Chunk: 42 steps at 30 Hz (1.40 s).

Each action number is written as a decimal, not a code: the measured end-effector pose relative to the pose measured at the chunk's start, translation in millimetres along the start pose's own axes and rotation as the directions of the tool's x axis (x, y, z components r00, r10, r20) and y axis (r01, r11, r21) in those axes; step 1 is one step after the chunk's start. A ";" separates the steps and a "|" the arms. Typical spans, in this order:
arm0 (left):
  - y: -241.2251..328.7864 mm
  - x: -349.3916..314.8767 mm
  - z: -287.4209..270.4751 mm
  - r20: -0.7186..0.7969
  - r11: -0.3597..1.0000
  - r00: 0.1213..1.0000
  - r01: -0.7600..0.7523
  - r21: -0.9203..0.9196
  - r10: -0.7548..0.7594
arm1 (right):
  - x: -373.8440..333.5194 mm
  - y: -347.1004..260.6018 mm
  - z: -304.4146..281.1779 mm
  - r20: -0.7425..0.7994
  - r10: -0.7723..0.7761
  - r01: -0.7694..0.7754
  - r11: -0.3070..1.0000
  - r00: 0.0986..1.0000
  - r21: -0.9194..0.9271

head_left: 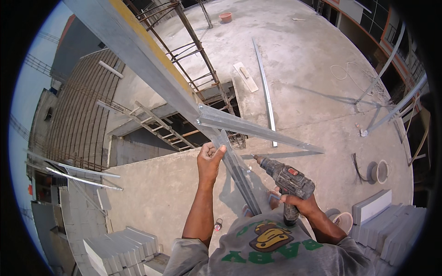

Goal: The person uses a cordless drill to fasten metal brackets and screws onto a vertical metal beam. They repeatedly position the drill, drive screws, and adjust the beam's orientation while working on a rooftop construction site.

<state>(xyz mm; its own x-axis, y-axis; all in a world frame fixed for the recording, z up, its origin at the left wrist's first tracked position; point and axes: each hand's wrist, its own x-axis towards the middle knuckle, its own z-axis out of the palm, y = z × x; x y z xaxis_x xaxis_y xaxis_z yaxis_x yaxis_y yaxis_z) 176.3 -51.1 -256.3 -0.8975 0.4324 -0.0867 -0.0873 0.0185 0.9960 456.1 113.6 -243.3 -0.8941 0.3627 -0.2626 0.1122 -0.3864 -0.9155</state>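
Observation:
My left hand [209,163] is closed round the upper end of a galvanized metal channel [242,184], thumb on one side and curled fingers on the other. That channel slopes down toward my feet. Dusty and dark, a cordless drill [290,178] is in my right hand [305,204], its bit pointing left toward the channel. Just above my left hand, a long metal beam [152,64] comes down from the upper left. A second channel [262,129] joins it at screw heads and runs out to the right.
Behind the beam lies a floor opening [152,138] with a wooden ladder [159,126] and upright rebar [202,50]. Stacked grey blocks [122,248] stand at lower left, more blocks [391,221] at lower right. A loose metal strip [263,87] and a trowel board [245,77] lie on the concrete.

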 end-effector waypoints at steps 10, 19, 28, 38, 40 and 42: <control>-4.9 5.7 -4.7 -0.116 0.924 0.975 -0.139 0.357 0.192 | 10.0 16.1 -6.9 0.004 0.052 -0.052 0.998 0.999 -0.018; -24.7 28.9 0.0 -0.136 0.997 0.988 -0.077 -0.010 0.075 | 12.0 21.9 -15.7 -0.025 0.056 -0.057 0.996 0.998 -0.071; -19.1 34.3 -0.8 -0.051 0.984 0.994 -0.099 -0.151 0.092 | 8.6 11.9 -27.1 -0.074 0.038 -0.044 0.996 0.997 -0.078; -18.5 22.4 5.1 -0.173 0.985 0.977 -0.140 -0.098 0.121 | 8.6 -0.3 -24.2 -0.077 0.071 -0.081 0.987 0.994 -0.141; -15.5 20.1 6.7 -0.158 0.982 0.974 -0.176 -0.063 0.164 | 9.7 1.1 -18.3 -0.088 0.070 -0.086 0.977 0.994 -0.195; -12.8 16.3 5.1 -0.126 0.977 0.971 -0.210 -0.027 0.206 | 5.9 5.3 -4.7 -0.091 0.019 -0.034 0.986 0.996 -0.166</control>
<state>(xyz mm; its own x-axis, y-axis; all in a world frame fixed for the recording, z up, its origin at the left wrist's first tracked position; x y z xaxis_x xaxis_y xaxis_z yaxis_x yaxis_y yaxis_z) 165.0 -39.6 -270.4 -0.9433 0.3102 0.1179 0.0919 -0.0972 0.9910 453.5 117.7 -251.2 -0.8486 0.4311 -0.3068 0.2130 -0.2524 -0.9439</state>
